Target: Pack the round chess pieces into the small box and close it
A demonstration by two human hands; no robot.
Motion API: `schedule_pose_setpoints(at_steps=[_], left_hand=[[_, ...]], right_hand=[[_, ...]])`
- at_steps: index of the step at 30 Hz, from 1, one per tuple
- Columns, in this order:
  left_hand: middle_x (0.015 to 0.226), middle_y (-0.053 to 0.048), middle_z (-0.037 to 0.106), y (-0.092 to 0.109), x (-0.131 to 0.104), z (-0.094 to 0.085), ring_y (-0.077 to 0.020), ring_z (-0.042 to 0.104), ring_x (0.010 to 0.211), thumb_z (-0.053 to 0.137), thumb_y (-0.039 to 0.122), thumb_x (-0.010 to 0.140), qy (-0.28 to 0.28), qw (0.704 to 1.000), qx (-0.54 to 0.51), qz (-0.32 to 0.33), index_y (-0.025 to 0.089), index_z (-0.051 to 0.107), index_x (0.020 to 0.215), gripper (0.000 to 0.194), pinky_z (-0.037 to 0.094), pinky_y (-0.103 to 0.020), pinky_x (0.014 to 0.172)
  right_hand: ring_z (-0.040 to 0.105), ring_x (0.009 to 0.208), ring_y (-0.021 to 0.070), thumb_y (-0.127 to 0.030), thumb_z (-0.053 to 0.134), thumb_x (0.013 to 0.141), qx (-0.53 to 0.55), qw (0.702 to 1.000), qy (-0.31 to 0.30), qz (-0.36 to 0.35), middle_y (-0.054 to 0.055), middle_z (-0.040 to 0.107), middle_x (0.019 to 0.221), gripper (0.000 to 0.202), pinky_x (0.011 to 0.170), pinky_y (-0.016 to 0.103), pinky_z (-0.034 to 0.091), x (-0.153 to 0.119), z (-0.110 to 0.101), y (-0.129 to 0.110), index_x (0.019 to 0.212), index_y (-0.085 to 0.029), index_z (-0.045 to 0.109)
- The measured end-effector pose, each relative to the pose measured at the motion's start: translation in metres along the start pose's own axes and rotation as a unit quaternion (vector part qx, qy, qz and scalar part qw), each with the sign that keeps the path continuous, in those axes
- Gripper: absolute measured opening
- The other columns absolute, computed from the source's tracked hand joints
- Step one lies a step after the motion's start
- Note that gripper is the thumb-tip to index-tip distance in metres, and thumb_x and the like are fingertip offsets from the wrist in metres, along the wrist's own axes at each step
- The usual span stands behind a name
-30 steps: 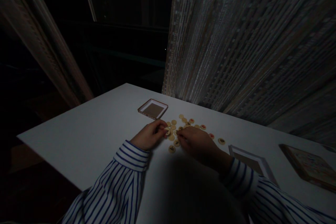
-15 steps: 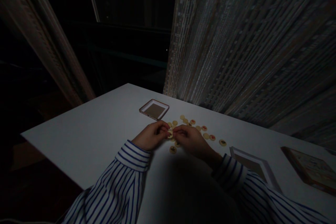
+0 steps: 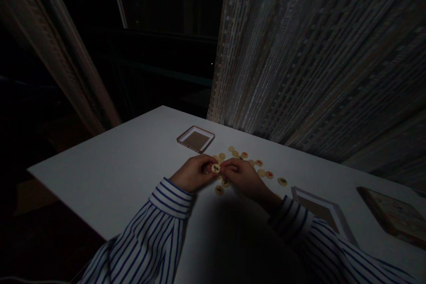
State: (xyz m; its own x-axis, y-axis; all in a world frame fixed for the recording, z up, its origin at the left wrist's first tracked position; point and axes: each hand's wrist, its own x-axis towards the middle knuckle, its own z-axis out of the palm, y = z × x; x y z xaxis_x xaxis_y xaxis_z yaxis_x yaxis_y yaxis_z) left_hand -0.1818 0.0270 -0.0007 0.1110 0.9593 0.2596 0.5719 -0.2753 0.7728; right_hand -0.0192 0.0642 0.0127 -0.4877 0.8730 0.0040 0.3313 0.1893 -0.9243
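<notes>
Between my hands is a round, pale yellow Chinese chess piece [image 3: 215, 168] with a dark character facing me. My left hand [image 3: 194, 172] pinches it from the left with thumb and fingers. From the right, the closed fingertips of my right hand [image 3: 242, 176] meet its edge. Just below lie two more dark-marked pieces, one at the front [image 3: 219, 190] and one partly under the right hand [image 3: 225, 183]. Behind and right of the hands several loose pieces are scattered, some blank side up, some red-marked [image 3: 258, 163]. A dark-marked piece [image 3: 282, 181] lies farthest right.
A shallow open box part [image 3: 204, 147] sits behind my left hand on the white table [image 3: 109, 164]. Near my right sleeve lies another open tray [image 3: 342, 215], and a patterned box [image 3: 396, 213] is at far right. Curtains [image 3: 282, 53] hang along the table's back edge.
The chess piece between my fingers has turned so its marked face shows more clearly. Both hands have stayed in nearly the same place.
</notes>
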Motion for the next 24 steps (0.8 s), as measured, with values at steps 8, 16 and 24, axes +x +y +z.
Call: schedule_pose_setpoints(at_steps=[8,16,24], left_hand=[[0.083,-0.007,0.059,-0.009,-0.001,-0.007,-0.0162,0.055,0.074,0.057,0.026,0.071,-0.037,0.993,0.109,0.001,0.013,0.064,0.093,0.026,0.044,-0.027,0.068],[0.082,-0.006,0.06,-0.018,-0.001,-0.008,-0.0178,0.055,0.076,0.062,0.027,0.067,-0.087,0.984,0.157,-0.011,0.017,0.068,0.093,0.028,0.042,-0.028,0.072],[0.076,-0.005,0.059,-0.017,-0.001,-0.005,-0.0179,0.054,0.071,0.063,0.031,0.066,-0.105,0.978,0.176,-0.038,0.018,0.068,0.094,0.032,0.041,-0.027,0.067]], right_hand=[[0.057,0.064,0.0136,-0.028,0.046,0.078,-0.245,0.966,0.004,-0.084,0.002,0.065,0.071,0.021,0.059,0.025,0.04,0.0,-0.015,0.008,0.083,-0.017,0.064],[0.055,0.085,0.017,-0.024,0.047,0.079,-0.411,0.9,-0.044,-0.139,0.005,0.065,0.088,0.019,0.074,0.028,0.036,-0.001,-0.011,0.01,0.088,-0.017,0.063],[0.055,0.083,0.0182,-0.025,0.046,0.081,-0.479,0.861,-0.067,-0.155,0.007,0.064,0.088,0.02,0.072,0.029,0.035,0.003,-0.001,0.003,0.086,-0.016,0.062]])
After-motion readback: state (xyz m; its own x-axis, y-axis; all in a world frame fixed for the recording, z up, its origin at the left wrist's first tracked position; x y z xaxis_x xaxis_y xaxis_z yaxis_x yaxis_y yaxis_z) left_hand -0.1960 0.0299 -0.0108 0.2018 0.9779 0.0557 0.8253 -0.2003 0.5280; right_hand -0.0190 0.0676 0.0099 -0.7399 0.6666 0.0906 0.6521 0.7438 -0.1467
